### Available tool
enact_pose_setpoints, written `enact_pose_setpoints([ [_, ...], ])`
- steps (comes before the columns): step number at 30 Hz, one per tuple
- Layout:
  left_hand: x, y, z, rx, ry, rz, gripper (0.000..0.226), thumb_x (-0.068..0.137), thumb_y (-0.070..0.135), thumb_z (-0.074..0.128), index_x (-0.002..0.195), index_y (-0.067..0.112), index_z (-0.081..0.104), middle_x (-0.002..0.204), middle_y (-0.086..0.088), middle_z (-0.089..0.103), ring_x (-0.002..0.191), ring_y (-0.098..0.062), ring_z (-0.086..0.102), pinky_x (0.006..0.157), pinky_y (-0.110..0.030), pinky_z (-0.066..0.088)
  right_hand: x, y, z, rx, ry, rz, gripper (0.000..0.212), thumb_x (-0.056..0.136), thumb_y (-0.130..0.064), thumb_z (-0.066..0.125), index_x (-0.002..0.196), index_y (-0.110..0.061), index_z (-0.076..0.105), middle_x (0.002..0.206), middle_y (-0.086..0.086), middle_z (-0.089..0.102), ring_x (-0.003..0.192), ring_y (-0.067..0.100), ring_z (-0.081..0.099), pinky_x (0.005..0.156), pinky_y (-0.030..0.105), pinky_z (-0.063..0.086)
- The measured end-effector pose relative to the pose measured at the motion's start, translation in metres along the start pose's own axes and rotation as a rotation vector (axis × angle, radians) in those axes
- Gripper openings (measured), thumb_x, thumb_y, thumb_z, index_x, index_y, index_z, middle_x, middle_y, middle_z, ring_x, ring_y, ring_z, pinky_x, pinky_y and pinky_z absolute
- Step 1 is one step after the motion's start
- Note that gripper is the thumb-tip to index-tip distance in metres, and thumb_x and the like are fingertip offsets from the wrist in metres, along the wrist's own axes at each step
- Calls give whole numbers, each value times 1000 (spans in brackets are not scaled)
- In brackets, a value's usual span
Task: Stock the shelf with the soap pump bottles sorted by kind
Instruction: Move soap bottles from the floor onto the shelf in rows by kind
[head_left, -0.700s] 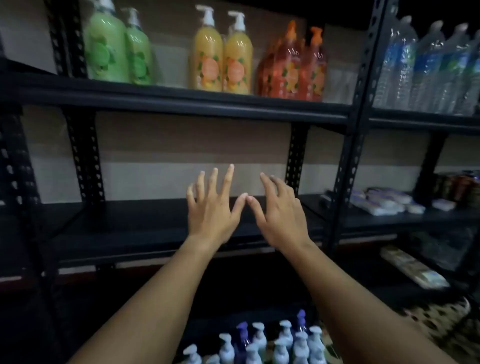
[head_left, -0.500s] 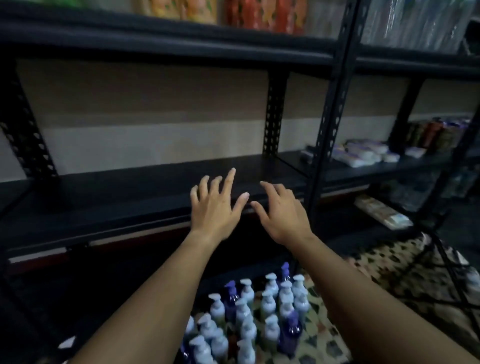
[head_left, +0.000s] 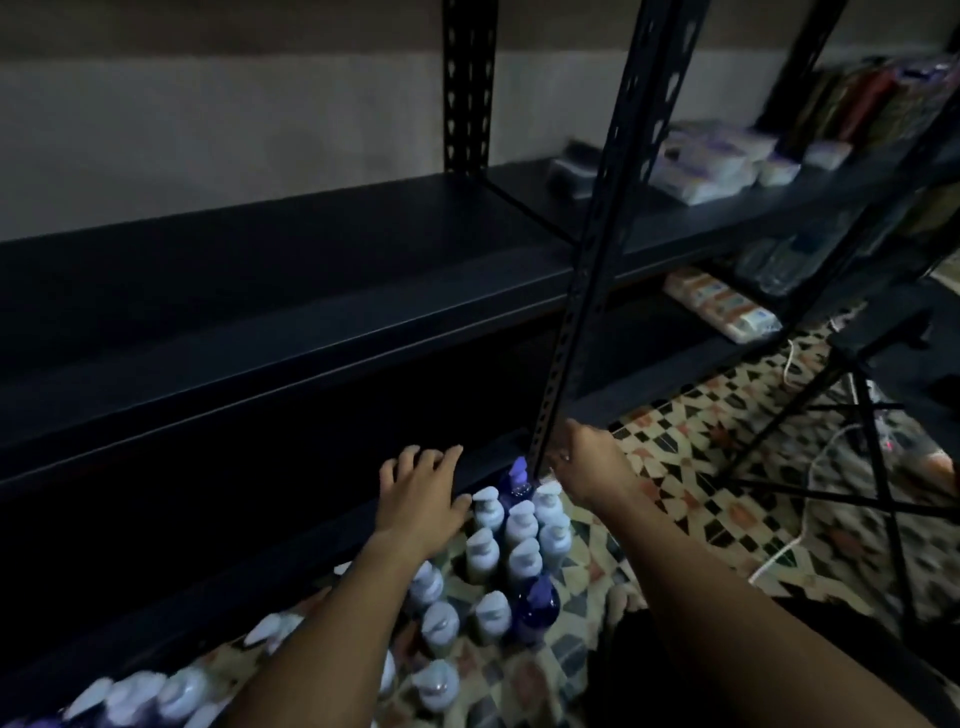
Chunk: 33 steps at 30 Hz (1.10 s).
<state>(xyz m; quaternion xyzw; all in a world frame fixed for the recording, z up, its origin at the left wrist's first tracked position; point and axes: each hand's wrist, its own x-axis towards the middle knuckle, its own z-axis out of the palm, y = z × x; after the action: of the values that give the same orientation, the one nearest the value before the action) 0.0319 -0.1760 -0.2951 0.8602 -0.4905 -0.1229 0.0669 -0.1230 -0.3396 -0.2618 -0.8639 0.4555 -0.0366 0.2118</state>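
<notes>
Both hands hang over a tight cluster of soap bottles (head_left: 511, 540) standing on the floor in front of the rack, and neither holds anything. The left hand (head_left: 418, 496) has its fingers straight and a little apart above the near edge of the cluster; the right hand (head_left: 584, 470) reaches toward the dark purple bottle (head_left: 516, 480) at the far end, its fingers hidden behind the hand and the upright post (head_left: 597, 260), so I cannot tell how they lie. The bottles stand shoulder to shoulder, mostly pale ones with a couple of purple ones mixed in (another purple bottle (head_left: 537, 605) sits nearer the person), and more pale bottles trail off to the lower left. The likely trouble is a knock-on topple: lifting one bottle from so close a pack could drag a neighbour over. The dim light could also cause a pale bottle to be mistaken for another kind and spoil the sorting. The post stands right beside the right hand, so a hasty lift may knock a bottle against it. The floor (head_left: 701, 467) is patterned tile. The black shelf (head_left: 311, 280) above the bottles is dark metal against a plain wall, with wrapped packs (head_left: 701, 166) on the next bay and a white cable (head_left: 789, 551) across the tiles.
</notes>
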Motion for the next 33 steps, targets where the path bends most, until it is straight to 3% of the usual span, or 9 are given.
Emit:
enact_pose_setpoints([
  [2, 23, 0, 21, -3, -26, 11, 64, 104, 49, 48, 161, 29, 25, 159, 4, 39, 151, -25, 22, 121, -43, 16, 21, 17, 22, 5, -30, 35, 16, 93, -22, 57, 105, -12, 59, 105, 13, 69, 100, 36, 65, 77, 42, 55],
  [6, 65, -1, 63, -2, -109, 23, 58, 104, 43, 51, 157, 29, 33, 154, 4, 46, 147, -23, 30, 119, -41, 21, 55, 36, 62, -8, -121, 77, 28, 93, -17, 55, 118, -10, 64, 107, 17, 71, 102, 40, 65, 80, 40, 53],
  [12, 106, 0, 118, 46, -217, 35, 50, 102, 30, 53, 150, 27, 42, 147, -1, 51, 137, -27, 44, 110, -41, 34, 101, 49, 123, -37, -174, 80, 21, 88, -14, 60, 109, -14, 65, 105, 15, 70, 100, 38, 65, 81, 45, 57],
  [17, 126, 7, 149, 3, -271, 42, 39, 99, 21, 57, 137, 20, 51, 136, -7, 56, 125, -30, 54, 96, -39, 43, 116, 47, 144, -66, -184, 55, 23, 92, -13, 63, 113, -23, 65, 108, 11, 67, 103, 35, 63, 81, 39, 52],
  [20, 133, 10, 160, -46, -260, 0, 26, 100, 20, 56, 126, 16, 54, 128, -8, 58, 117, -31, 59, 88, -40, 46, 121, 47, 153, -57, -193, 83, 13, 91, -14, 63, 96, -25, 60, 103, 9, 67, 100, 34, 63, 76, 34, 39],
  [22, 136, 11, 165, -77, -239, -24, 23, 101, 21, 56, 123, 14, 55, 125, -8, 57, 113, -31, 61, 87, -41, 49, 122, 46, 156, -55, -177, 93, 16, 91, -13, 62, 88, -26, 53, 101, 9, 67, 99, 34, 62, 76, 35, 36],
  [30, 141, 8, 166, -217, -193, -63, 10, 101, 15, 54, 110, 10, 56, 118, -8, 54, 106, -30, 61, 91, -44, 52, 119, 46, 156, -65, -113, 77, 14, 91, -8, 60, 94, -22, 61, 94, 8, 68, 98, 34, 61, 89, 43, 43],
  [33, 135, 4, 159, -219, -136, -54, 7, 99, 11, 56, 106, 12, 54, 115, -7, 52, 103, -29, 62, 81, -38, 49, 115, 42, 147, -43, -76, 46, 10, 94, -10, 59, 99, -18, 59, 98, 12, 68, 99, 35, 61, 86, 42, 46],
])
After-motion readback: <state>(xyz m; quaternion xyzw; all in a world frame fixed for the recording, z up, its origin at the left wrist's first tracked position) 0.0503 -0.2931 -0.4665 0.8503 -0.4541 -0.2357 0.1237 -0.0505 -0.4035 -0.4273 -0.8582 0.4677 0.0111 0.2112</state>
